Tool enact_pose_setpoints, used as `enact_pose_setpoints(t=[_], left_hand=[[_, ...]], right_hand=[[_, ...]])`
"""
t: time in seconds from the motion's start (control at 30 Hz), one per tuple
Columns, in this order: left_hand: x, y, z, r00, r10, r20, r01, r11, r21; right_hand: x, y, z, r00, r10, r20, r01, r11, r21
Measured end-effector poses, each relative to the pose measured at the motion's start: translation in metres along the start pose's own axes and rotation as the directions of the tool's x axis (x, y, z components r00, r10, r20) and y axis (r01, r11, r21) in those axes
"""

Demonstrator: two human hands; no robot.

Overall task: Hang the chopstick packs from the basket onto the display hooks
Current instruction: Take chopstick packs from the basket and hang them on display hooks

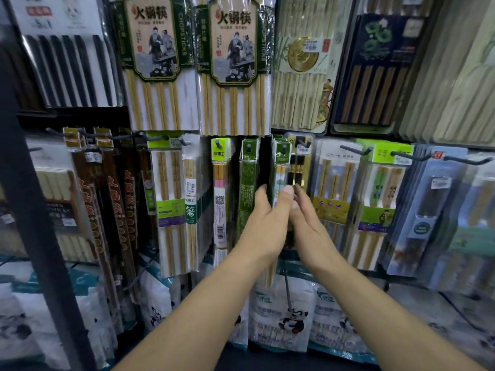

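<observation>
A narrow chopstick pack with a green header card (281, 167) hangs, or is being hung, in the lower row of the display, its top up by the hook line and its wooden tips showing below the wrists. Whether the header hole is already fully seated on its hook cannot be made out, since the hook there is hidden behind the card. The left hand (263, 223) reaches up with fingers extended and close together, thumb pressed against the front of the pack and the fingers slipped behind it on the dark gap side, so it appears to pinch the pack flat. The right hand (308, 226) comes in from the other side, fingers long and lightly spread, touching the pack's right edge or the black-tipped pack (296, 167) just beside it; which one I cannot tell.

To the left hangs a dark green pack (247, 183), then a pink-banded pack (220, 188). Further right, an empty-looking display hook (356, 150) juts out over a wider blister pack. Above, two large hotpot chopstick packs (230, 62) fill the upper row.

The basket is not in view, so how many packs remain is unknown. My judgement is that this pack is at the seating or straightening stage, with most hooks already stocked, and any further packs would still need fetching
</observation>
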State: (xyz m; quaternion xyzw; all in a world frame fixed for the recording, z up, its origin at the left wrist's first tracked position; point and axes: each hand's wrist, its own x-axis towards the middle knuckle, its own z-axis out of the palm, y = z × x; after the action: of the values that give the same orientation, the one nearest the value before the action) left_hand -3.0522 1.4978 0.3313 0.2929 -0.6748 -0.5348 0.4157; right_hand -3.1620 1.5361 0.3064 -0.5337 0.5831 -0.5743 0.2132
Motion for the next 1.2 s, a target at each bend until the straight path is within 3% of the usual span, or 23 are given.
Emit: enact_pose_setpoints(t=[0.1, 0.23, 0.57, 0.77, 1.07, 1.2], left_hand=[[0.017, 0.009, 0.005, 0.998, 0.039, -0.042, -0.045, 0.985, -0.165], [0.035, 0.012, 0.01, 0.998, 0.047, -0.049, -0.057, 0.966, -0.253], [0.057, 0.013, 0.014, 0.995, -0.013, -0.102, -0.01, 0.975, -0.221], [0.048, -0.011, 0.008, 0.999, 0.013, -0.032, -0.02, 0.972, -0.232], [0.018, -0.04, 0.013, 0.982, -0.18, 0.062, 0.19, 0.934, -0.303], [-0.018, -0.055, 0.004, 0.95, -0.287, 0.122, 0.306, 0.934, -0.182]], right_hand=[[0.019, -0.009, 0.007, 0.998, -0.056, -0.022, 0.057, 0.997, 0.046], [0.038, -0.012, 0.013, 0.997, -0.074, -0.017, 0.075, 0.991, 0.108], [0.056, -0.008, 0.021, 0.995, -0.023, -0.094, 0.037, 0.987, 0.159], [0.04, 0.008, 0.027, 0.999, 0.018, -0.051, -0.009, 0.986, 0.169], [0.007, 0.017, 0.042, 0.981, 0.195, 0.012, -0.192, 0.955, 0.225], [-0.02, 0.029, 0.028, 0.987, 0.159, 0.034, -0.162, 0.979, 0.12]])
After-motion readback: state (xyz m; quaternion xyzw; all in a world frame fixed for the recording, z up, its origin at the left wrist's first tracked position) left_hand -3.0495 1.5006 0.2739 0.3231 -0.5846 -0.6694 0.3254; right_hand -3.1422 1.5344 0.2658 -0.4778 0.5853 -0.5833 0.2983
